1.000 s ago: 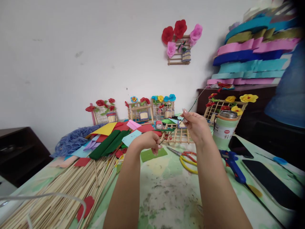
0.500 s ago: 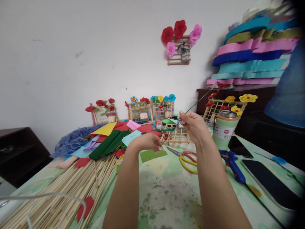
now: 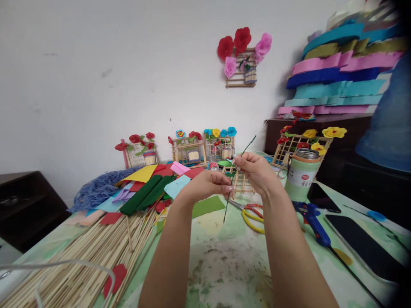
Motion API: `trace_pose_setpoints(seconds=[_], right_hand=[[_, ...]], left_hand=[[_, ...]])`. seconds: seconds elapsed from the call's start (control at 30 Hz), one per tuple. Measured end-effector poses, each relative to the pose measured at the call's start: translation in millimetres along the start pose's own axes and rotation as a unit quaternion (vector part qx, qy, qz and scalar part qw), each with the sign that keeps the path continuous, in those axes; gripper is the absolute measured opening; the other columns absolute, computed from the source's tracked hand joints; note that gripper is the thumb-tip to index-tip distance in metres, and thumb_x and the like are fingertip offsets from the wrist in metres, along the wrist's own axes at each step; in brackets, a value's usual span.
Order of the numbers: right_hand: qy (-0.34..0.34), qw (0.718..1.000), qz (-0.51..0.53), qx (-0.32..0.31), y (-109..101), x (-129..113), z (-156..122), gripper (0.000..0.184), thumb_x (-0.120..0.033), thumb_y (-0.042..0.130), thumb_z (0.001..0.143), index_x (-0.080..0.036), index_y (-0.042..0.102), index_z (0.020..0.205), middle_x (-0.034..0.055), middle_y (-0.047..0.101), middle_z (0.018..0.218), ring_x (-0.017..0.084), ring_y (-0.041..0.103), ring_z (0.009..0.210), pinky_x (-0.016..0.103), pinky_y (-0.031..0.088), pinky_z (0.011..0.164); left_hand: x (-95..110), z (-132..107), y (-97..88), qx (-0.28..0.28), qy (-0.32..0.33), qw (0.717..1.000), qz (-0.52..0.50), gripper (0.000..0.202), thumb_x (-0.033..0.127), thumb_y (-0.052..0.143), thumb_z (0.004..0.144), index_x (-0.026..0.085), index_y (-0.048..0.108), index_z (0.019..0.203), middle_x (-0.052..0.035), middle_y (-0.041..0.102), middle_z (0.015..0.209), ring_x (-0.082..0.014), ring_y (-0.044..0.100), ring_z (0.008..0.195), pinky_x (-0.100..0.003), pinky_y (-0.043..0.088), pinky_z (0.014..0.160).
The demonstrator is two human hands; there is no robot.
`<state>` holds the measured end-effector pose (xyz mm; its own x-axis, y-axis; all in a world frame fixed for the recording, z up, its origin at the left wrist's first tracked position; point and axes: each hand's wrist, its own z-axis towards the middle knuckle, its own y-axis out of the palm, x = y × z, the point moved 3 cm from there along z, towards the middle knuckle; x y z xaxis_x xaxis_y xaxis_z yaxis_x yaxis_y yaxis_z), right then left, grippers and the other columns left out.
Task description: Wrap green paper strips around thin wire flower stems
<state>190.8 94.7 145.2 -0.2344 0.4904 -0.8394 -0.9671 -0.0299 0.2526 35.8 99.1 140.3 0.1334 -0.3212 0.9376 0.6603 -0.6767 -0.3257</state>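
A thin dark green wire stem (image 3: 248, 144) slants between my two hands, its upper end pointing up and to the right and its lower end hanging down over the table. My right hand (image 3: 255, 170) pinches it between thumb and fingers at the upper part. Lower down, my left hand (image 3: 208, 186) is closed on the same stem with thumb and fingertips. Behind and below the hands lie a wooden stick lattice (image 3: 244, 184), a piece of green crepe paper (image 3: 208, 206) and scissors (image 3: 252, 217) with yellow and red handles.
Bamboo sticks (image 3: 80, 248), coloured paper (image 3: 141, 173) and blue yarn (image 3: 96, 188) cover the left side. To the right are a green bottle (image 3: 300, 177), a blue glue gun (image 3: 314, 224) with its cord, and phones (image 3: 362, 244). Flower-decorated lattices (image 3: 189, 152) lean along the wall.
My left hand has moved up and right, closer to my right hand. My right hand has shifted slightly left. The stem's lower end now hangs visibly below my left hand.
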Motion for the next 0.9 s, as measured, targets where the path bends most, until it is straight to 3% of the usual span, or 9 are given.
trace_pose_setpoints(seconds=[0.23, 0.43, 0.67, 0.77, 0.9], right_hand=[[-0.006, 1.000, 0.010, -0.007, 0.1, -2.4, -1.1, 0.025, -0.043, 0.079, 0.062, -0.020, 0.069, 0.063, 0.0023, 0.066, 0.071, 0.014, 0.054, 0.069, 0.028, 0.041, 0.067], [-0.007, 1.000, 0.017, 0.009, -0.1, -0.6, 0.0, 0.024, -0.038, 0.080, 0.062, -0.020, 0.066, 0.055, -0.0005, 0.062, 0.060, 0.011, 0.049, 0.059, 0.029, 0.038, 0.065], [0.009, 0.999, 0.027, -0.025, 2.4, -1.1, -1.2, 0.023, -0.036, 0.081, 0.061, -0.020, 0.065, 0.056, -0.0004, 0.063, 0.062, 0.012, 0.053, 0.064, 0.028, 0.040, 0.067], [0.015, 0.999, 0.020, -0.037, 4.3, -2.1, -2.3, 0.023, -0.037, 0.081, 0.061, -0.020, 0.065, 0.056, 0.0001, 0.064, 0.064, 0.013, 0.053, 0.064, 0.028, 0.041, 0.067], [-0.003, 1.000, 0.029, -0.009, 2.6, -4.4, -2.3, 0.020, -0.035, 0.080, 0.061, -0.021, 0.067, 0.057, 0.0001, 0.064, 0.064, 0.013, 0.052, 0.063, 0.028, 0.041, 0.065]], left_hand=[[1.3, -0.7, -3.8, 0.016, 0.001, 1.000, -0.002, 0.015, 0.025, 0.069, 0.073, 0.010, 0.064, 0.071, -0.0049, 0.066, 0.068, -0.0109, 0.059, 0.064, -0.025, 0.045, 0.067], [-2.3, 0.7, -2.6, -0.005, -0.003, 1.000, 0.014, 0.019, 0.029, 0.070, 0.074, 0.011, 0.065, 0.073, -0.0063, 0.068, 0.070, -0.0120, 0.061, 0.066, -0.027, 0.047, 0.070], [0.6, 1.4, 1.1, 0.008, 0.014, 0.994, -0.110, 0.031, 0.029, 0.076, 0.069, 0.010, 0.067, 0.091, -0.0062, 0.070, 0.076, -0.0127, 0.064, 0.072, -0.027, 0.048, 0.074], [2.2, 3.1, 4.4, 0.004, 0.022, 0.993, -0.116, 0.027, 0.031, 0.076, 0.068, 0.009, 0.066, 0.080, -0.0052, 0.069, 0.068, -0.0117, 0.063, 0.062, -0.026, 0.048, 0.067], [1.1, 4.9, 6.3, -0.001, 0.015, 0.995, -0.096, 0.028, 0.033, 0.078, 0.064, 0.010, 0.063, 0.068, -0.0043, 0.067, 0.062, -0.0107, 0.061, 0.056, -0.025, 0.048, 0.062]])
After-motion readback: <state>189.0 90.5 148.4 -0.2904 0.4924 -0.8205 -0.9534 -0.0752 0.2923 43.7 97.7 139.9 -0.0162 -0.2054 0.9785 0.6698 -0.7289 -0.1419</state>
